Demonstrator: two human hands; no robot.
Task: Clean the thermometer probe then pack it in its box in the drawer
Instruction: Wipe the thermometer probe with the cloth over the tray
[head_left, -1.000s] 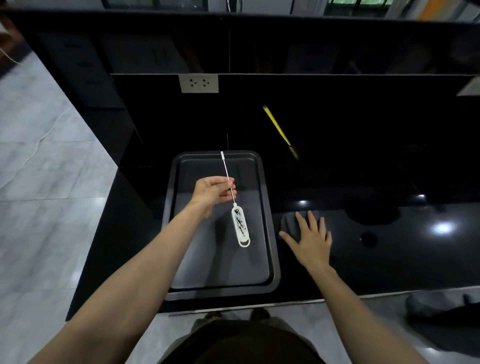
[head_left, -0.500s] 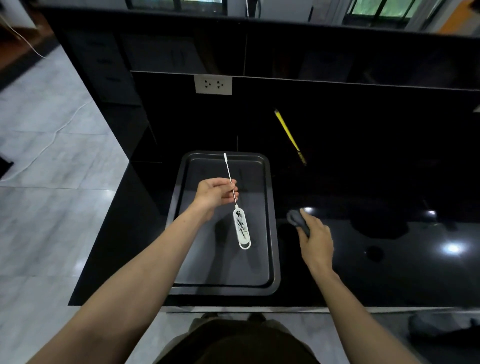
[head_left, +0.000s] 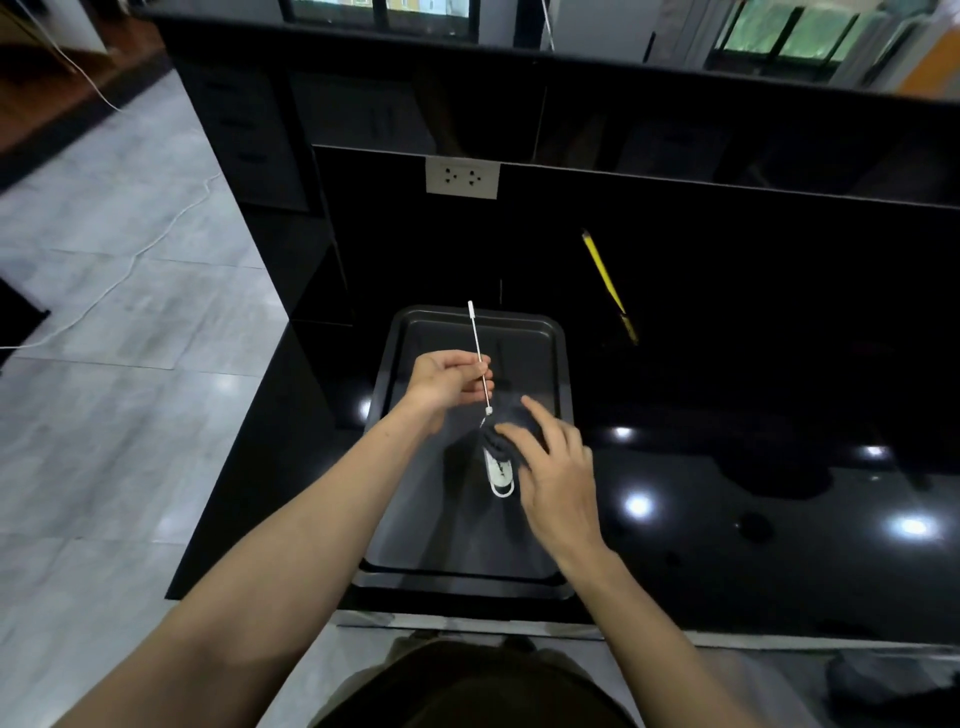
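My left hand (head_left: 448, 382) pinches the thin metal stem of the thermometer probe (head_left: 476, 340), holding it above the dark baking tray (head_left: 563, 374). The stem points away from me and the white handle hangs toward me. My right hand (head_left: 553, 467) holds a dark cloth (head_left: 503, 441) against the upper part of the white handle, so only the handle's lower end (head_left: 501, 480) shows. No box or drawer is in view.
The tray lies on a glossy black counter (head_left: 753, 519) with bright light reflections. A yellow pencil-like stick (head_left: 605, 280) lies beyond the tray to the right. A white wall socket (head_left: 462, 177) sits on the black back panel. Grey tiled floor (head_left: 104, 415) is at the left.
My right hand picked the dark cloth up from the counter and carried it left onto the probe's handle. My left hand kept holding the probe over the tray.
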